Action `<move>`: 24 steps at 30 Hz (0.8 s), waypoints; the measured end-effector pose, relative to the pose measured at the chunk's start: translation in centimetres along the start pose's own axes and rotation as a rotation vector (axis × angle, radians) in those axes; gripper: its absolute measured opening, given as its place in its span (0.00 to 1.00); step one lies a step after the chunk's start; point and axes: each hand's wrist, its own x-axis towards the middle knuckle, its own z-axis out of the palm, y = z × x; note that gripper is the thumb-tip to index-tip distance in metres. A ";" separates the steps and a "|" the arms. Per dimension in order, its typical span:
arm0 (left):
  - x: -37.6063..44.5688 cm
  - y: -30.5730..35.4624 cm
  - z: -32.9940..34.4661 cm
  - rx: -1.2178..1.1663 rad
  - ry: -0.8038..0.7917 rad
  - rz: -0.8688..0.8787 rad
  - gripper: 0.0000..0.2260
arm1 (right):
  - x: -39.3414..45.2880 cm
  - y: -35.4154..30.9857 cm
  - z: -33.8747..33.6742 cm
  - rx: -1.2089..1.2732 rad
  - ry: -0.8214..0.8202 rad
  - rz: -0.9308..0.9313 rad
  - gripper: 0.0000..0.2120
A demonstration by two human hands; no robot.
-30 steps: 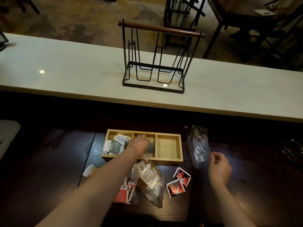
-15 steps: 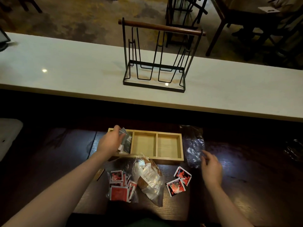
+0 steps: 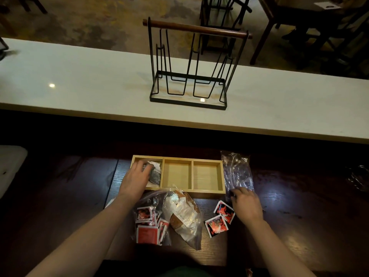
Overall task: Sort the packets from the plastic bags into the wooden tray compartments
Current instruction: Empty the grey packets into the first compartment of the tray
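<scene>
The wooden tray (image 3: 207, 191) has three compartments. Grey and white packets (image 3: 155, 172) lie in its left one, and my left hand (image 3: 136, 177) reaches in with its fingers curled around them. The middle and right compartments hold nothing. An empty clear plastic bag (image 3: 237, 170) lies right of the tray. My right hand (image 3: 246, 203) rests its spread fingertips on that bag's near end. Two loose red packets (image 3: 219, 218) lie just left of that hand. A bag of red packets (image 3: 148, 228) and a bag of white and brown packets (image 3: 184, 215) lie in front of the tray.
Beyond the dark wooden table (image 3: 299, 226) runs a raised white counter (image 3: 79, 82) with a black wire rack (image 3: 189, 68) on it. A crumpled clear wrapper (image 3: 358, 177) lies at the far right. A white object (image 3: 10, 166) sits at the left edge.
My left hand has carried grey packets from the middle compartment to the left one. The clear bag has dropped flat, and my right hand has moved left onto its near end.
</scene>
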 end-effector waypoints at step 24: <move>-7.3 1.2 -4.7 -0.072 -0.108 0.153 0.10 | -1.3 -19.9 -5.1 0.342 -0.037 -0.563 0.07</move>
